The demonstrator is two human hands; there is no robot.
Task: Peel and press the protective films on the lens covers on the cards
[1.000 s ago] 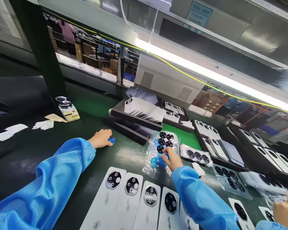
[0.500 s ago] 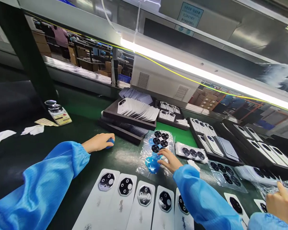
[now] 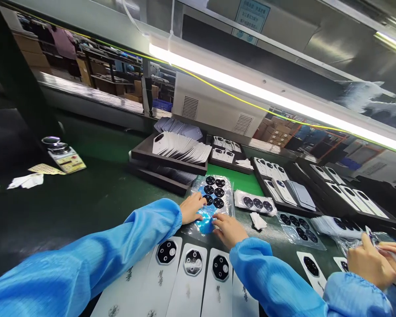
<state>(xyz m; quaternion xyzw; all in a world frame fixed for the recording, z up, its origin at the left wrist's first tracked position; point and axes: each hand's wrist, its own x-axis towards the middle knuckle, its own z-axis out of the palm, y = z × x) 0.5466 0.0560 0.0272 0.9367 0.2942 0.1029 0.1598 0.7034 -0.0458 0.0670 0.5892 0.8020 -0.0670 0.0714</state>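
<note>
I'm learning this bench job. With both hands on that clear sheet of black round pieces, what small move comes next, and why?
Probably peel one black piece off. The left hand and right hand both rest on the clear sheet, beside the blue film.

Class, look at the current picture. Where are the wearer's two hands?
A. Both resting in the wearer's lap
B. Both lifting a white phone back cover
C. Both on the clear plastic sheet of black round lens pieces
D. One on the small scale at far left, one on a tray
C: the left hand and right hand both rest on the clear plastic sheet carrying black round lens pieces.
</note>
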